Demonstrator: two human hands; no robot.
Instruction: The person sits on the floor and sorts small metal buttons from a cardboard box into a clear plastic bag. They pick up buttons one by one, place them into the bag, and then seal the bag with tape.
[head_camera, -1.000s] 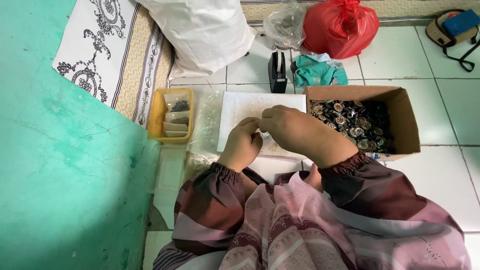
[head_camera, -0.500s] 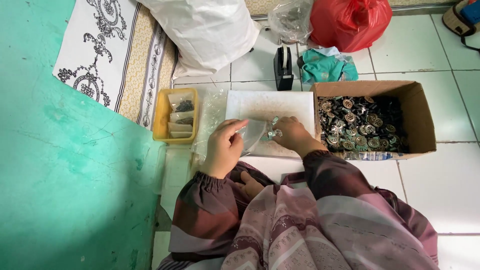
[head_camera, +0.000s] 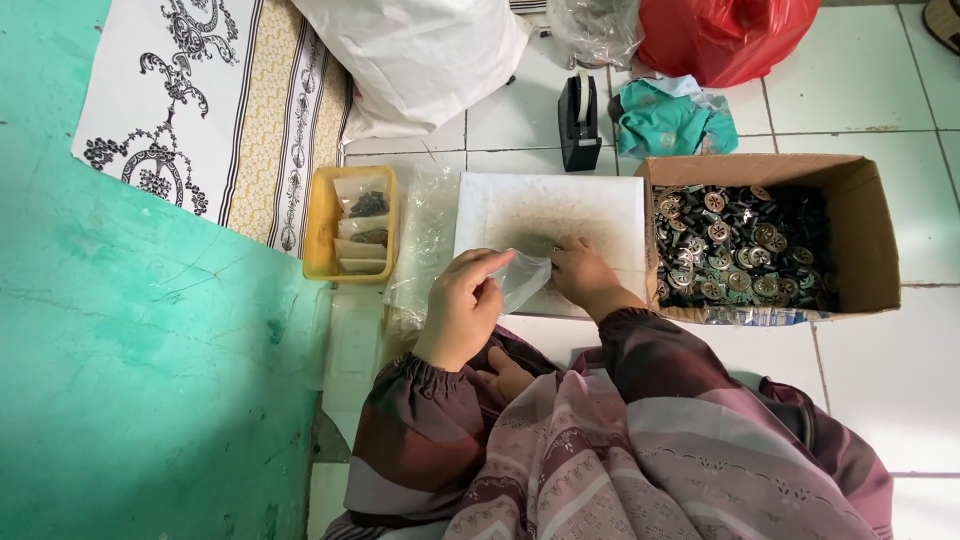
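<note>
My left hand (head_camera: 466, 300) pinches the edge of a small clear plastic bag (head_camera: 522, 277) held over a white board (head_camera: 580, 215). At the bag's other side my right hand (head_camera: 584, 274) rests with its fingers at the mouth of the bag, on the board; whether it grips the bag or a small part I cannot tell. Right of the board stands a cardboard box (head_camera: 878, 232) filled with several small dark and metallic round parts (head_camera: 740, 255). A yellow tray (head_camera: 318, 232) with filled little bags lies to the left.
Loose clear bags (head_camera: 425, 235) lie between tray and board. A black tape dispenser (head_camera: 578, 122), teal cloth (head_camera: 668, 118), red bag (head_camera: 722, 38) and white sack (head_camera: 420, 55) sit behind. A patterned mat (head_camera: 215, 110) and green floor (head_camera: 130, 360) lie left.
My hands have dropped from mid-air down to the white board, and the bag is now spread between them. My view has shifted a little to the right.
</note>
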